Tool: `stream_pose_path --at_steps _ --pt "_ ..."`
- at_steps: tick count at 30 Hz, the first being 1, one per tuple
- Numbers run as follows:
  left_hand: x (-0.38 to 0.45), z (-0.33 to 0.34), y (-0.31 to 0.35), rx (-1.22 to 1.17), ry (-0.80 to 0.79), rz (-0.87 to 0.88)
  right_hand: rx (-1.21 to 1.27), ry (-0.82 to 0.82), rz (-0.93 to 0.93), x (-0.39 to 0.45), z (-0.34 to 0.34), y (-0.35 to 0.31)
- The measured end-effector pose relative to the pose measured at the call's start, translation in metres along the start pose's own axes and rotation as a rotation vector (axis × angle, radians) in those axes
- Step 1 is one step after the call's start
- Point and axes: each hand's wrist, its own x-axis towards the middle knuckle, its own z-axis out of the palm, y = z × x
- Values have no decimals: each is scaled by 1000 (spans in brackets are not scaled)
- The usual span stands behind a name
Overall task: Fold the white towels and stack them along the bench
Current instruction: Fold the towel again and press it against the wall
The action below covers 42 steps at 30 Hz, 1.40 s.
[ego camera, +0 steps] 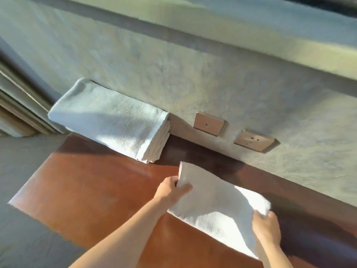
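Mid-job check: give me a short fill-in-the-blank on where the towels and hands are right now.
1. The folded towel is held by ____ hands.
2. The towel stack rests against the ____.
3. The left hand grips the towel end nearer the ____.
4. Two ____ plates are set in the wall right of the stack.

Missing words: both; wall; stack; socket

Both arms reach forward, left hand point(172, 188) and right hand point(267, 228) pinched closed.

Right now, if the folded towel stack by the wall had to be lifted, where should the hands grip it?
Grip the towel stack by its two short ends, one of the hands per end. Come from the bench's open front; the wall blocks the back, and the layered edges at the right end could splay.
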Motion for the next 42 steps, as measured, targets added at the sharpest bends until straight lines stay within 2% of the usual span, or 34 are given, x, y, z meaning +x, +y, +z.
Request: stream_pose_path --at_steps 4,6,9,13,16,18,21,23,24,26,27,29,30,32,34,38,42 --pt "-41 -79 26 -68 -252 209 -10 0 -146 -47 -12 -40" --pt "-58 -135 41 -114 -273 288 19 -12 -230 -78 -11 -70" --pt "-67 -223 62 -208 -187 371 201 -18 -329 -121 2 -116" --pt "-50 -335 77 -202 -34 440 486 -161 -426 -178 54 -187" --pt "-11 -398 80 -186 57 391 501 -138 -503 -200 108 -240" --pt "25 -423 75 -79 173 368 457 -103 -525 -200 143 -263" --pt "73 -438 56 351 308 213 249 -25 -496 -193 183 -279" --pt "83 -434 48 493 372 166 151 25 -468 -190 196 -277" --pt "84 -427 44 546 464 236 144 53 -464 -189 200 -275" --pt "83 -402 40 703 662 531 71 177 -462 -189 205 -273" --pt "80 -385 41 760 708 677 -32 273 -527 -190 208 -273" --pt "81 -353 45 818 584 875 -241 416 -770 -196 221 -275" --pt "84 -339 45 852 479 916 -321 407 -902 -198 229 -277" --pt "98 -326 42 932 319 914 -449 240 -1028 -204 246 -284" --pt "111 -332 39 998 242 888 -537 85 -1034 -196 260 -285" --pt "123 -370 25 1106 225 809 -576 139 -1079 -168 255 -263" --pt "117 -395 16 1094 316 766 -564 277 -747 -173 240 -246"
